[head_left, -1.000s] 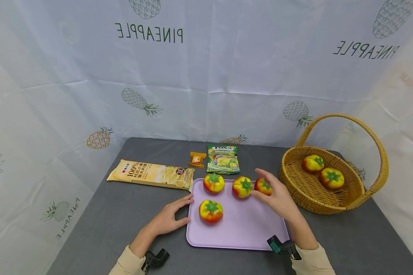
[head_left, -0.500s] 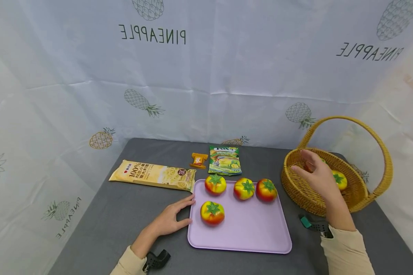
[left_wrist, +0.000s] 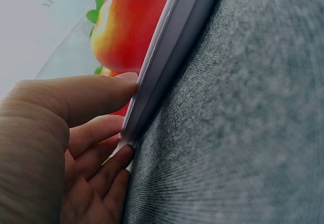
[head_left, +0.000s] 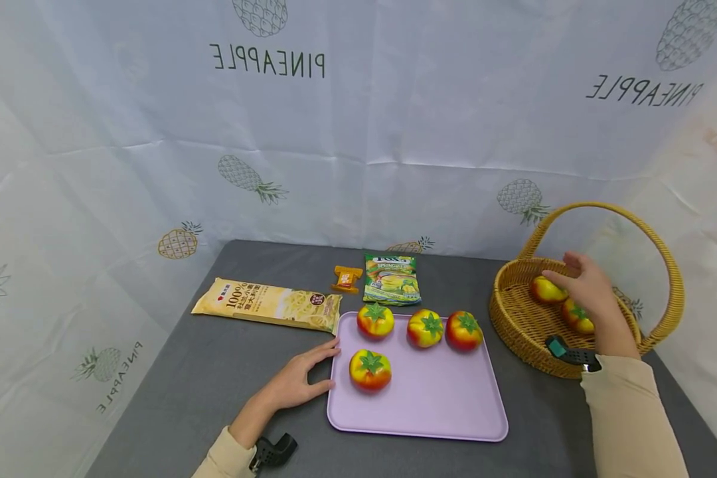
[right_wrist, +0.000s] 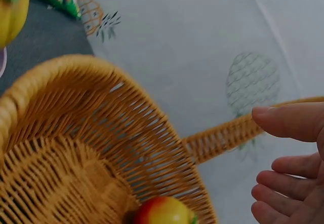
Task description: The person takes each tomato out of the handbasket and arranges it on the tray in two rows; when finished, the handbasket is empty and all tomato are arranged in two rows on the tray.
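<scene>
Right hand point(head_left: 585, 284) is over the wicker basket point(head_left: 516, 325), fingers loose and spread, holding nothing; I read it as hovering just above the two tomatoes inside, the rear one point(head_left: 546, 290) and the front one point(head_left: 575, 317). Half a second ago that hand was at the basket's near rim; a second ago it was on the tray, gripping the rightmost tomato point(head_left: 463, 330). That tomato now sits free on the purple tray point(head_left: 430, 405), third in the back row next to the middle one point(head_left: 425, 328) and the left one point(head_left: 375, 319). A fourth tomato point(head_left: 370, 370) lies in front, alone.

Left hand point(head_left: 295, 382) hasn't moved across the frames: flat on the grey table point(head_left: 215, 372), fingers straight, thumb and fingertips point(left_wrist: 104, 95) touching the tray's left edge. Wrist view confirms contact with the rim, no grip.

Behind the tray: pasta packet point(head_left: 267, 304) to the left, small orange packet point(head_left: 346, 279) and green snack bag point(head_left: 391, 279) near the centre. Unchanged.
</scene>
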Motion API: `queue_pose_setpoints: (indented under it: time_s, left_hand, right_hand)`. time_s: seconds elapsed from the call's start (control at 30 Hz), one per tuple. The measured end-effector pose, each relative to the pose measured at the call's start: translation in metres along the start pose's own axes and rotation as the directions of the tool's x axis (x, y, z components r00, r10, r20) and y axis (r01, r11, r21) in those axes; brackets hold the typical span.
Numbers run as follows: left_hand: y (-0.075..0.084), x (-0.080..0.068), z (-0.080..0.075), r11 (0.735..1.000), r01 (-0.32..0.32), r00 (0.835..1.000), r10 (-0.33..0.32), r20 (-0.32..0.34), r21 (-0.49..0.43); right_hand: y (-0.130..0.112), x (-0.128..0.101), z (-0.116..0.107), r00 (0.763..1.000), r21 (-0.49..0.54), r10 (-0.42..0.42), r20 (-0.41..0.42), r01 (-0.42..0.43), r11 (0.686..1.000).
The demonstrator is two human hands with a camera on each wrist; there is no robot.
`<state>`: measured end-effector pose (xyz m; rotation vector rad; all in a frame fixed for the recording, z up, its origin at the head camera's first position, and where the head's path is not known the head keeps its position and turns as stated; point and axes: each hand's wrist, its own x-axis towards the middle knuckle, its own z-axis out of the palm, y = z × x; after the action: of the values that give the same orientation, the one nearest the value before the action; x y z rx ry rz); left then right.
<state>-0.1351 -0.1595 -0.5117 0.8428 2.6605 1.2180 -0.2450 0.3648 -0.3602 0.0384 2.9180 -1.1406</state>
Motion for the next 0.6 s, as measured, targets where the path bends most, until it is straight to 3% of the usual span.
queue_pose_setpoints:
  time_s: [0.33,0.6]
  left_hand:
    - [0.002,0.0,0.0,1.0,0.001,1.0,-0.001,0.007,-0.008]
    - [0.002,0.0,-0.001,1.0,0.006,1.0,-0.006,0.004,0.004]
  right_hand:
    - [0.029,0.014,0.001,0.992,-0.037,0.121,0.042,-0.119,0.992]
    - [0.037,0.021,0.0,0.982,-0.203,0.176,0.074,-0.158,0.966]
